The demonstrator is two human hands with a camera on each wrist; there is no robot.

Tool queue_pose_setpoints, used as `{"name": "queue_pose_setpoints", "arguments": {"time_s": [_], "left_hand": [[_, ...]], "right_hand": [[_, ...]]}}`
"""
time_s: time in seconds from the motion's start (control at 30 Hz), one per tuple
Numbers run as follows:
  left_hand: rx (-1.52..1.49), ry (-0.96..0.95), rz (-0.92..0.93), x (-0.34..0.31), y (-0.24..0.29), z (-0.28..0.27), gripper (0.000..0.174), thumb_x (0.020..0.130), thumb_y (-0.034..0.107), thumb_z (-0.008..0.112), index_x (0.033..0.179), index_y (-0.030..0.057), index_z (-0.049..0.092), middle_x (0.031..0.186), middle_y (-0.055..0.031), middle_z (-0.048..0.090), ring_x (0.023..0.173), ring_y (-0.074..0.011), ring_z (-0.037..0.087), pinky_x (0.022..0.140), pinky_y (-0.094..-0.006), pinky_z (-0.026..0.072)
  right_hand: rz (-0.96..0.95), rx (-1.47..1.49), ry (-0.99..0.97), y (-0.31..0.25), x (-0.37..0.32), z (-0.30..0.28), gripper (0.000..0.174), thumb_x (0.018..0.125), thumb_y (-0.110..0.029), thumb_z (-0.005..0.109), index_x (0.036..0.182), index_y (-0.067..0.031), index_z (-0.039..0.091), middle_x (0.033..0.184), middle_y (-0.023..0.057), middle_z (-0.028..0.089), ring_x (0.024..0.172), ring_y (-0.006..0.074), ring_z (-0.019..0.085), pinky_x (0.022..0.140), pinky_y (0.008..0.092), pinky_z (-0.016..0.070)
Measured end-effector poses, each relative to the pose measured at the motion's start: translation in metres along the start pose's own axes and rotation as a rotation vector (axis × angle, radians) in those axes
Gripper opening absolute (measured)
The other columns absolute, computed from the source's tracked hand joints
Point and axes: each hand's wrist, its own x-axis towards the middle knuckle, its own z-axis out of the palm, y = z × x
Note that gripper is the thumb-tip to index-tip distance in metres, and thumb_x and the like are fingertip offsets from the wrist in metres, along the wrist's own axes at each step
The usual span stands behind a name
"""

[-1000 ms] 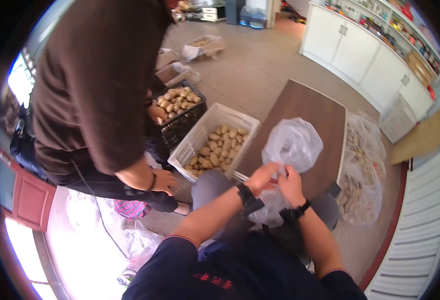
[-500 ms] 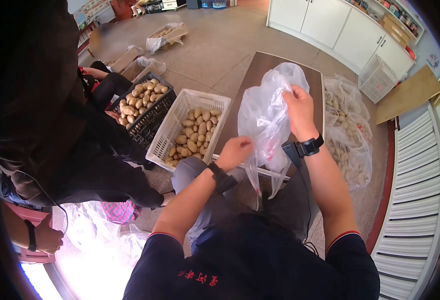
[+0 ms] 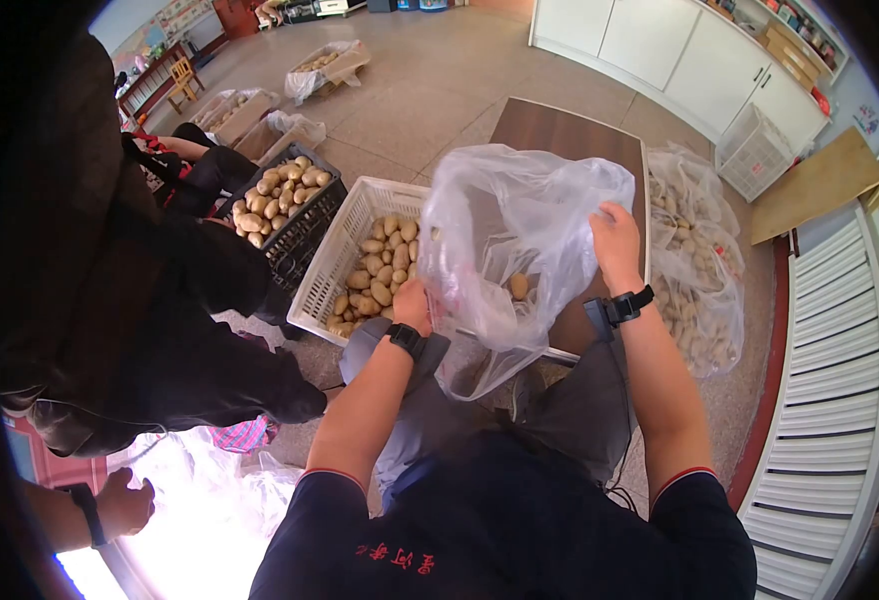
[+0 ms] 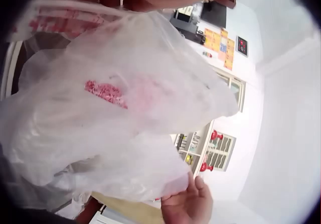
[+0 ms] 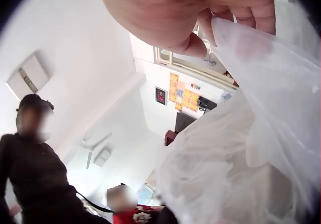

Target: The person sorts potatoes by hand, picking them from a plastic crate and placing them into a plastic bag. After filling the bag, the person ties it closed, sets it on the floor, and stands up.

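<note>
Presently, the plastic bag (image 3: 520,225) is pinched at opposite rim edges by left hand (image 3: 412,305) and right hand (image 3: 615,235), spread so its mouth gapes beside the potato crate (image 3: 325,255).

One clear plastic bag (image 3: 505,215), centre frame; two potato-filled lattice crates to its left: white crate (image 3: 335,262), black crate (image 3: 303,243).

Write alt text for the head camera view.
A person's left hand and right hand grip opposite edges of a clear plastic bag, holding it open above their lap. Beyond it stand a white crate and a black crate, both holding potatoes.
</note>
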Motion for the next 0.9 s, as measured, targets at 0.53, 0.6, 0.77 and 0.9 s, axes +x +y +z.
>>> {"name": "queue_pose_setpoints", "arguments": {"time_s": [0.53,0.6,0.77,0.9], "left_hand": [[0.209,0.18,0.418,0.0,-0.033,0.02,0.017,0.095,0.022,0.052,0.104,0.0085,0.055,0.085,-0.0045,0.058,0.074,-0.0125,0.054,0.066,-0.0254,0.0455],[0.329,0.128,0.438,-0.026,-0.017,0.027,0.04,0.095,0.03,0.055,0.116,-0.0036,0.052,0.103,-0.0137,0.059,0.093,-0.0241,0.059,0.085,-0.0361,0.0481],[0.795,0.399,0.683,-0.015,-0.023,0.022,0.064,0.089,0.032,0.061,0.137,-0.0036,0.039,0.132,-0.0301,0.044,0.124,-0.0443,0.043,0.106,-0.0462,0.0363],[0.703,0.409,0.704,-0.04,-0.009,0.029,0.062,0.088,0.03,0.062,0.139,0.0013,0.04,0.134,-0.027,0.041,0.123,-0.0439,0.043,0.104,-0.0445,0.0385]], "right_hand": [[-0.619,-0.69,-0.467,0.06,-0.077,0.089,0.007,0.077,-0.012,0.057,0.08,-0.0074,0.062,0.09,0.0136,0.064,0.087,0.0305,0.061,0.077,0.0453,0.044],[-0.64,-0.762,-0.45,0.07,-0.076,0.101,0.008,0.078,-0.013,0.057,0.081,-0.008,0.062,0.09,0.0122,0.065,0.088,0.0299,0.062,0.079,0.0437,0.0445],[-0.663,-0.851,-0.528,0.082,-0.067,0.127,0.014,0.084,-0.013,0.053,0.095,-0.013,0.062,0.097,0.0108,0.062,0.087,0.0319,0.064,0.072,0.0471,0.0493],[-0.65,-1.001,-0.474,0.125,-0.071,0.149,0.017,0.084,-0.016,0.056,0.101,-0.0151,0.06,0.098,0.0106,0.06,0.082,0.0331,0.065,0.072,0.0472,0.0505]]}}
